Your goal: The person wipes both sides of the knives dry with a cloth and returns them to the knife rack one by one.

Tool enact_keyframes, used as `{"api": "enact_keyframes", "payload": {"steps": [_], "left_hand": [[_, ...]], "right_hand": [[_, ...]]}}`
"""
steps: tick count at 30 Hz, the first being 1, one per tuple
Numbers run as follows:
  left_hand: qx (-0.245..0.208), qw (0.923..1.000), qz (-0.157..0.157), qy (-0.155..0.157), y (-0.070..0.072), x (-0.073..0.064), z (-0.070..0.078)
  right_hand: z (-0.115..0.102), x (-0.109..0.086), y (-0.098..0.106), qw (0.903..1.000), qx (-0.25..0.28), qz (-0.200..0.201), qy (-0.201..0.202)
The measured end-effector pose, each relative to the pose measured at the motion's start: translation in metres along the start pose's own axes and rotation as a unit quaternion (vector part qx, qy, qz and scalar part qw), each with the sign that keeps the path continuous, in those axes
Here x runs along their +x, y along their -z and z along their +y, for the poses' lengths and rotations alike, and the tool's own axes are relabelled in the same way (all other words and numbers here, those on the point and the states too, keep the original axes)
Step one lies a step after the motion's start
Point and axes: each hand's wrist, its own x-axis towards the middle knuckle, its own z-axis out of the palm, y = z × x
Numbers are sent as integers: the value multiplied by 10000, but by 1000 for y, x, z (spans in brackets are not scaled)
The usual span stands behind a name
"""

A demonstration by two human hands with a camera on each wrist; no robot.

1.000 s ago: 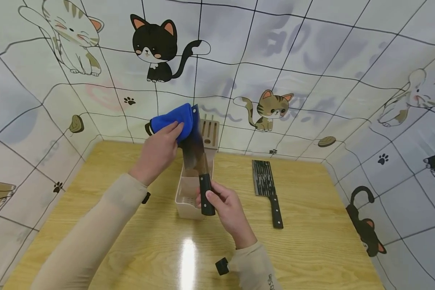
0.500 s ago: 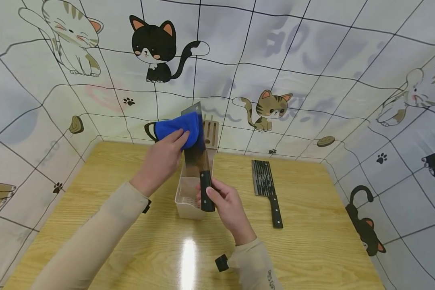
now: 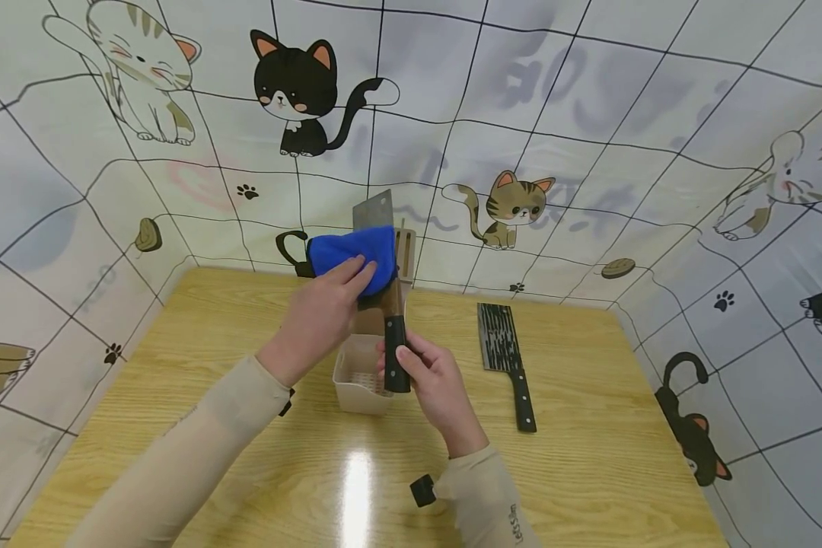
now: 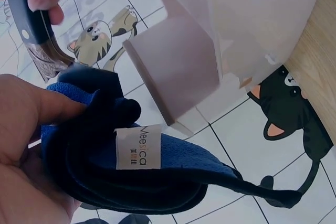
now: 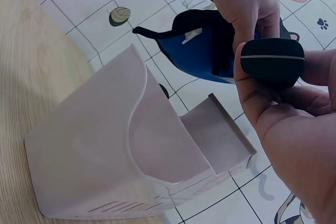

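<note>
Wooden table (image 3: pixel 575 487), a holder (image 3: pixel 363 397) near its back edge; over the holder, a cleaver (image 3: pixel 392 299), its handle (image 3: pixel 394 342) gripped in the curled right hand (image 3: pixel 438 390). The left hand (image 3: pixel 318 316) pinches a blue cloth (image 3: pixel 345 253) against the blade (image 3: pixel 375 210), nearer the handle than one second earlier, the far end bared.

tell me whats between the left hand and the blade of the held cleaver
A folded blue cloth: in the head view, the left hand has its fingers on it, and it covers part of the cleaver blade.
</note>
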Motion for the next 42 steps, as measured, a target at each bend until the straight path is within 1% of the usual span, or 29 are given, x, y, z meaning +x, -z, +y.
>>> {"api": "enact_keyframes", "payload": {"steps": [6, 9, 14, 17, 20, 23, 27, 32, 42], "left_hand": [[-111, 9999, 35, 3, -1, -5, 7], [-136, 9998, 100, -41, -1, -5, 8], [-169, 9996, 206, -103, 0, -4, 6], [-180, 9994, 267, -109, 1, -4, 5], [-187, 9992, 340, -130, 1, -4, 4], [-250, 9987, 416, -147, 1, -4, 4], [-373, 9979, 512, -123, 1, -4, 4], [-430, 9970, 628, -147, 1, -5, 5], [-354, 9963, 769, -172, -1, -11, 12]], "right_hand": [[-1, 1, -2, 9999, 108, 95, 3], [-2, 1, -4, 9998, 170, 40, 5], [-3, 1, -5, 9996, 178, -211, -84], [-2, 2, -3, 9987, 194, -453, -153], [0, 2, -1, 9970, 257, -719, -116], [1, 2, 0, 9965, 296, -787, 16], [0, 1, -2, 9977, 370, -548, 154], [1, 0, -2, 9980, 499, -333, 206], [0, 1, -7, 9988, 356, -303, 157]]}}
